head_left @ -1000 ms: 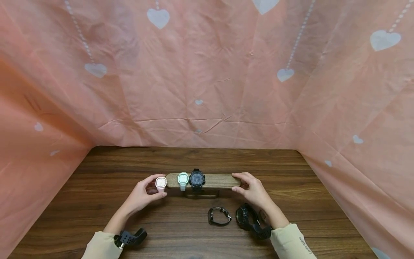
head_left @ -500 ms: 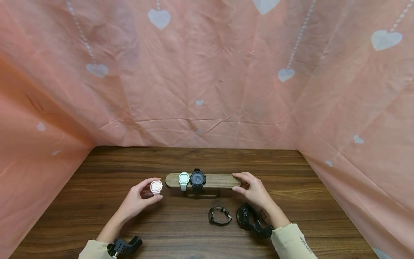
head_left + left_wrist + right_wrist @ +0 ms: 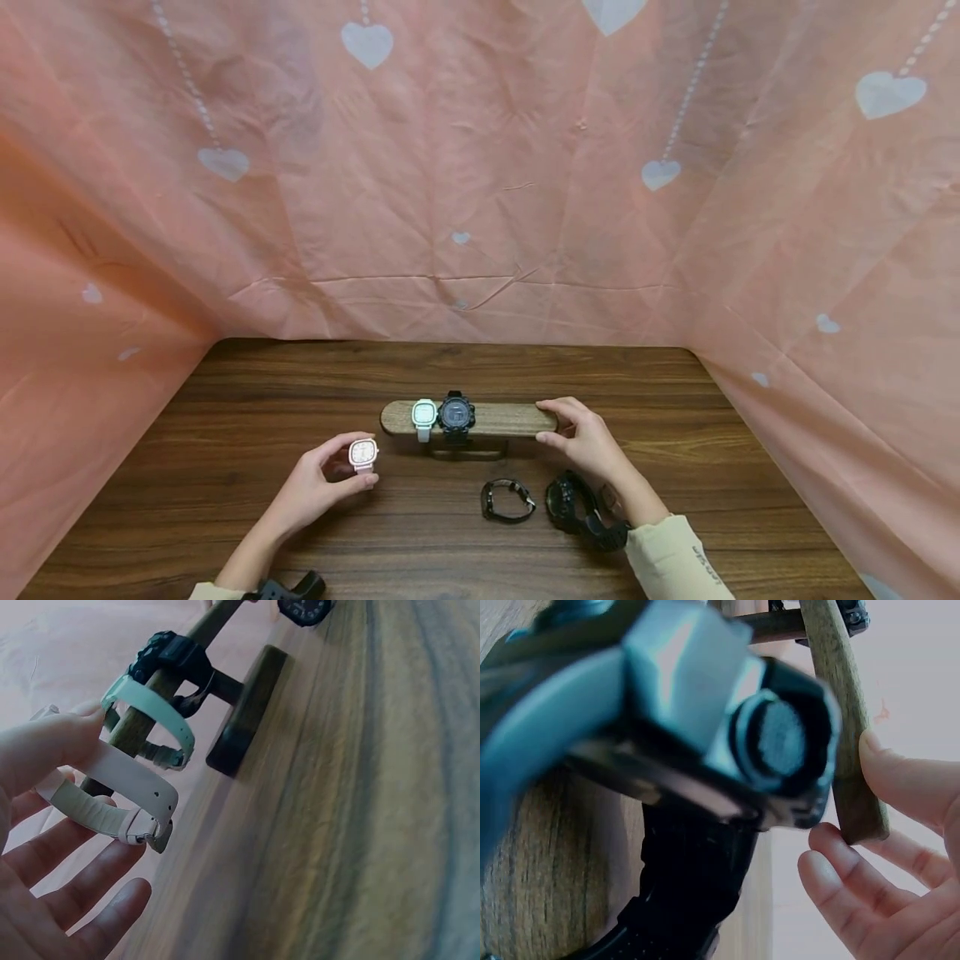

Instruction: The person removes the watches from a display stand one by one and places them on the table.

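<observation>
My left hand (image 3: 318, 487) pinches a pale pink watch (image 3: 363, 452) between thumb and fingers, left of a wooden watch stand and apart from it. In the left wrist view the pink strap (image 3: 142, 787) forms a buckled loop. With thumb and fingertips, my right hand (image 3: 588, 442) grips the right end of the stand's bar (image 3: 510, 419). A mint-green watch (image 3: 424, 414) and a black watch (image 3: 456, 413) sit side by side around the bar's left half. In the right wrist view the bar's end (image 3: 862, 814) lies between thumb and fingers.
A thin black watch (image 3: 508, 502) lies on the wooden table (image 3: 420, 558) in front of the stand. A bulky black watch (image 3: 562, 502) lies near my right forearm and fills much of the right wrist view. A pink heart-patterned cloth (image 3: 480, 192) surrounds the table.
My left hand has drawn the pink watch off the bar's left end, moving it left and then nearer to me. My right hand has kept its hold on the bar.
</observation>
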The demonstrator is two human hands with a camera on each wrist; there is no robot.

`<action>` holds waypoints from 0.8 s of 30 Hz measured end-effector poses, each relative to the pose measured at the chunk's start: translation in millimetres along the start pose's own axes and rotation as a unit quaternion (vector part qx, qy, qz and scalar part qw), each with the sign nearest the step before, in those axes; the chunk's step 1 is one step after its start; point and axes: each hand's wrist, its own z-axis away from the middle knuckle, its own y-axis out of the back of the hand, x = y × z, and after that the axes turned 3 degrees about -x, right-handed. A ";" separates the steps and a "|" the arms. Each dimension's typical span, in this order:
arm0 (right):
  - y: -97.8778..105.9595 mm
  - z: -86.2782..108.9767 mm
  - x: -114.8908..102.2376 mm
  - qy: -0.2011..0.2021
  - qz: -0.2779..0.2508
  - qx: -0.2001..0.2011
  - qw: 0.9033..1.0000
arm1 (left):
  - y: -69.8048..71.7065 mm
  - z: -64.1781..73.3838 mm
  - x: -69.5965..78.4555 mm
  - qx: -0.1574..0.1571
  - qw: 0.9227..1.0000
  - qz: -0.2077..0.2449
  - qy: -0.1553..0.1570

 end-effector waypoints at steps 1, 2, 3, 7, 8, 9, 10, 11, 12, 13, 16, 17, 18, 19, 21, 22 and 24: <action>0.0 -0.3 -0.2 -0.001 -0.002 -0.001 1.000 | -1.3 1.0 -0.3 0.000 1.000 -0.004 -0.003; 0.2 -0.5 -0.8 -0.002 -0.003 -0.004 1.000 | -2.5 2.0 -0.2 0.000 1.000 -0.006 -0.006; 0.4 -0.8 -1.3 -0.004 -0.005 -0.006 1.000 | -3.7 2.8 0.2 -0.001 1.000 -0.008 -0.009; 1.4 -1.8 -1.7 -0.004 -0.007 -0.013 1.000 | -8.4 5.0 4.6 -0.008 1.000 -0.014 -0.019; 1.7 -2.2 -2.0 -0.003 -0.005 -0.015 1.000 | -9.6 5.3 6.3 -0.012 1.000 -0.015 -0.021; 1.9 -2.7 -2.2 -0.002 -0.005 -0.016 1.000 | -10.9 5.7 8.0 -0.015 1.000 -0.016 -0.021; 1.8 -3.2 -2.2 0.002 -0.004 -0.017 1.000 | -12.2 6.2 9.6 -0.018 0.999 -0.018 -0.020; 1.7 -3.8 -2.5 0.005 -0.003 -0.016 1.000 | -13.3 6.6 11.2 -0.022 0.999 -0.020 -0.018; 1.3 -4.5 -2.7 0.007 -0.003 -0.017 1.000 | -14.6 7.1 12.4 -0.026 0.999 -0.021 -0.018; 1.0 -4.9 -2.9 0.010 -0.003 -0.017 1.000 | -16.1 7.3 13.4 -0.029 0.999 -0.022 -0.018; -0.1 -5.8 -3.6 0.012 -0.006 -0.018 1.000 | -22.1 7.6 14.9 -0.043 0.999 -0.016 -0.015; -0.1 -5.9 -3.8 0.010 -0.008 -0.018 1.000 | -24.5 7.2 15.5 -0.048 0.999 -0.012 -0.017; -0.1 -5.8 -4.1 0.009 -0.011 -0.017 1.000 | -27.4 6.7 16.1 -0.053 0.998 -0.008 -0.019; 0.0 -5.7 -4.2 0.008 -0.012 -0.016 1.000 | -30.4 6.0 16.9 -0.058 0.998 -0.004 -0.021; 0.5 -5.7 -4.2 0.008 -0.014 -0.014 1.000 | -36.9 4.1 19.4 -0.067 0.997 0.001 -0.032; 0.8 -5.8 -4.1 0.008 -0.016 -0.012 1.000 | -40.1 2.7 21.4 -0.071 0.997 0.004 -0.038; 1.4 -6.1 -3.5 0.007 -0.016 -0.010 1.000 | -47.0 -0.1 26.5 -0.077 0.996 0.004 -0.053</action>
